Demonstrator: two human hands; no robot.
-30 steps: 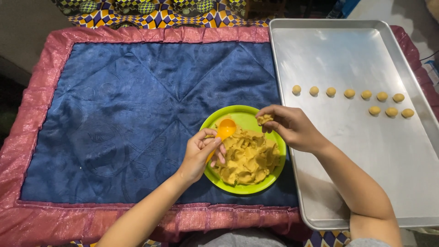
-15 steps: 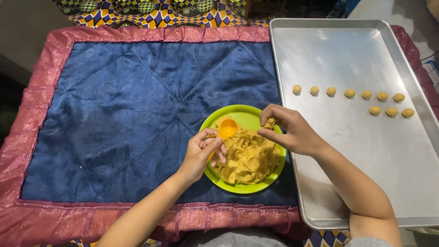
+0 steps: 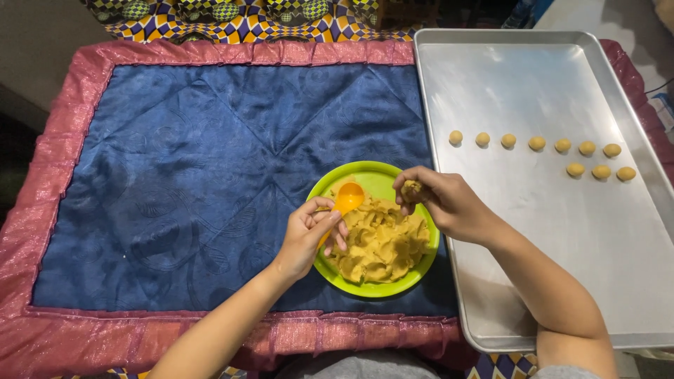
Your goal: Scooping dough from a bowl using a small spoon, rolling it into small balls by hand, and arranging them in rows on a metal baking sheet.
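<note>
A lime-green plate (image 3: 385,180) sits on the blue quilted mat, heaped with yellow dough (image 3: 382,242). My left hand (image 3: 307,237) grips an orange spoon (image 3: 347,200) at the plate's left edge, its bowl resting on the plate. Over the plate's upper right rim, my right hand (image 3: 449,203) pinches a small lump of dough (image 3: 411,189) between its fingertips. To the right lies a large metal baking tray (image 3: 519,91) holding several small dough balls (image 3: 537,143) in two rows.
The blue mat (image 3: 196,175) has a pink shiny border (image 3: 63,140) and covers most of the surface. A yellow and purple patterned cloth (image 3: 246,17) lies along the far edge. The tray's near half is bare metal.
My right hand has drawn slightly right and closed round the dough lump. My left hand and the spoon have barely moved.
</note>
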